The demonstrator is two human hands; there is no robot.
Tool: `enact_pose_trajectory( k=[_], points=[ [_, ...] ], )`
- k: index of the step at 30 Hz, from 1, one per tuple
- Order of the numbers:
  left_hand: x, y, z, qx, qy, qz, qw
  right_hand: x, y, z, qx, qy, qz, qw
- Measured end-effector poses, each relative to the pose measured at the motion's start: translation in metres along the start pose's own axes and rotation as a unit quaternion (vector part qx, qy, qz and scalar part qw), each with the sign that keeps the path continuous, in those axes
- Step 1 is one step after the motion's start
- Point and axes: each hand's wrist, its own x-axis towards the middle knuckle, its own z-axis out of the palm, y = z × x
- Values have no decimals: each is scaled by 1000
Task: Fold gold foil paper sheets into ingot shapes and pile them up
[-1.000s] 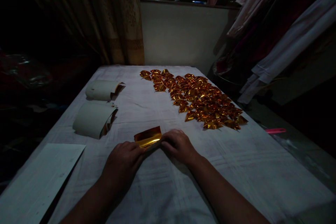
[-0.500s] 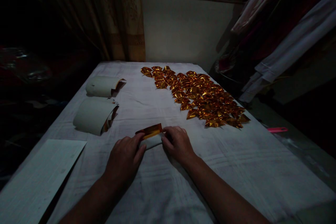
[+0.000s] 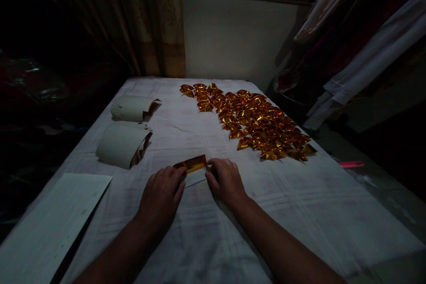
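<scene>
I'm seeing left hand [image 3: 163,188] and right hand [image 3: 226,182] pinching gold foil sheet [image 3: 196,164] at opposite ends, apparently mid-fold, well short of tabletop [image 3: 333,213] far edge; next crease is probably needing even pressure.

And here's a strip [image 3: 197,164] between left hand [image 3: 163,191] and right hand [image 3: 228,182], foil pieces [image 3: 254,117] behind right, paper rolls [image 3: 116,144] behind left, a board [image 3: 55,217] nearer left on the table [image 3: 206,239]!

Open cloth [image 3: 186,135] midway, foil pieces [image 3: 246,117] blocking right, curled sheets [image 3: 119,144] left
</scene>
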Motion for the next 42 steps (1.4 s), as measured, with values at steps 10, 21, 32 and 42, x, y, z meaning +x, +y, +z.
enact_pose_trajectory(
  k=[10,21,32,42],
  points=[
    [-8,6,-2,90,-5,155,984,-1,2,3,2,31,0,1000],
    [-9,10,-6,99,-25,142,985,-21,-13,-14,-39,-118,-191,974],
    [-27,-10,-24,87,-39,161,982,-30,6,-31,-109,-162,-149,969],
    [-28,-9,-21,103,-45,157,981,-30,-33,-19,-56,-209,-189,958]
  ],
)
